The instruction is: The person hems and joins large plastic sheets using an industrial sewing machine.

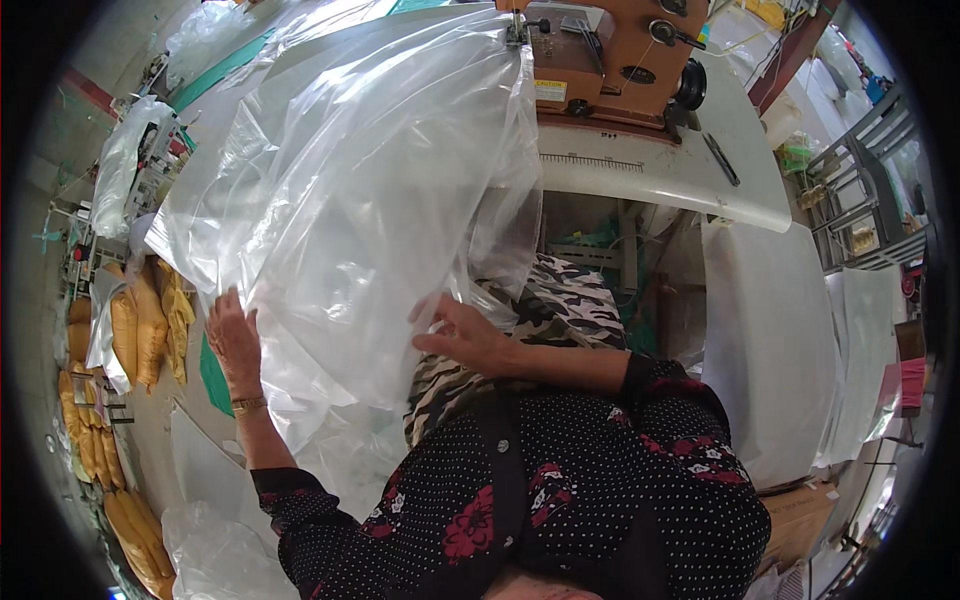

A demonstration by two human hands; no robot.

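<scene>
A large, clear plastic sheet [350,200] spreads across the left part of the sewing table and hangs down over my lap. Its upper right corner runs under the needle area of a brown sewing machine [625,75]. At the sheet's left edge, my left hand [236,350] rests with fingers stretched upward and the thumb apart. My right hand [465,337] lies against the sheet's lower right part above my lap, its thumb and fingers bent with a gap between them. Some fingertips blend with the shiny film.
Dark tweezers [720,158] lie on the white sewing table [660,187], right of the machine. Stacked pale sheets [765,340] hang at the right, near a grey metal rack [870,190]. Yellow-brown filled bags [140,325] line the left side, and more clear plastic [225,550] lies at lower left.
</scene>
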